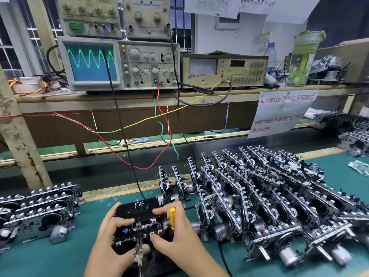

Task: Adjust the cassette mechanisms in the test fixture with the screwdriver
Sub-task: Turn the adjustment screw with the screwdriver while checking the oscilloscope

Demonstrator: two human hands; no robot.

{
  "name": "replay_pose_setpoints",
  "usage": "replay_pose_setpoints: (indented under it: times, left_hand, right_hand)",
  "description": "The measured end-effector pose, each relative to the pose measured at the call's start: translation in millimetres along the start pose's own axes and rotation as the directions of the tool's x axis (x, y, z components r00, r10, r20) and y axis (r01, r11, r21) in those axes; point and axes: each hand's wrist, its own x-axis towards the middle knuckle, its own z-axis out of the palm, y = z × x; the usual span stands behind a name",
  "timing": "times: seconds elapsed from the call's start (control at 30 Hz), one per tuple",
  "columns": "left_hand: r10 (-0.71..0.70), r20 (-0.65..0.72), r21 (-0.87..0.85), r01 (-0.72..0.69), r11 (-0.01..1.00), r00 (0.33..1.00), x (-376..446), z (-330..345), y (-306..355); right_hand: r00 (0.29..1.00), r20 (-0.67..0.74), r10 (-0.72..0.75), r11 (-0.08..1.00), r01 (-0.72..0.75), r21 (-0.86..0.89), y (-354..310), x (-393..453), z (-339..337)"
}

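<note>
Head camera view, looking down at a green-topped table (60, 256) on an electronics assembly line. At the near centre sits a black test fixture (139, 224) with a cassette mechanism seated in it; a black cassette on top has "FE" handwritten in white. A black cable runs from the back of the fixture up to the instruments on the shelf behind.

Both hands are on the fixture. The left hand (111, 234) wraps around its left side, fingers curled over the top edge and thumb along the front, near a metal clip (138, 250) attached at the front edge. The right hand (175, 234) rests on the right side, with the index finger stretched across the cassette top and the thumb pressing at the front edge. A yellow-handled screwdriver (172, 217) stands roughly upright, tucked between the fingers of this hand; its tip is hidden, so whether it touches a screw cannot be told.

To the right of the fixture, many metal cassette mechanisms (269, 196) stand in tightly packed leaning rows, with small cylindrical motors showing at their lower ends. To the left lies a smaller stack of mechanisms (40, 208), laid flat.

Behind the table, a wooden shelf carries an oscilloscope (119, 62) showing a green sine wave on a blue screen, more test instruments stacked above it, and a meter unit (223, 69) to its right. Red, green and yellow wires (159, 120) hang from the shelf. A printed sign with red Chinese text (283, 112) leans at the right, near a green drinking bottle (303, 56).
</note>
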Motion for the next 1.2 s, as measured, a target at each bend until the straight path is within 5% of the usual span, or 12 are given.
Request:
replay_pose_setpoints:
  times: [1.2]
  left_hand:
    - [-0.023,-0.039,0.095,0.027,0.995,0.999,-1.3,4.7,3.9]
  right_hand:
    - [1.0,0.004,-0.003,0.999,0.003,0.032,2.8,-3.9,0.3]
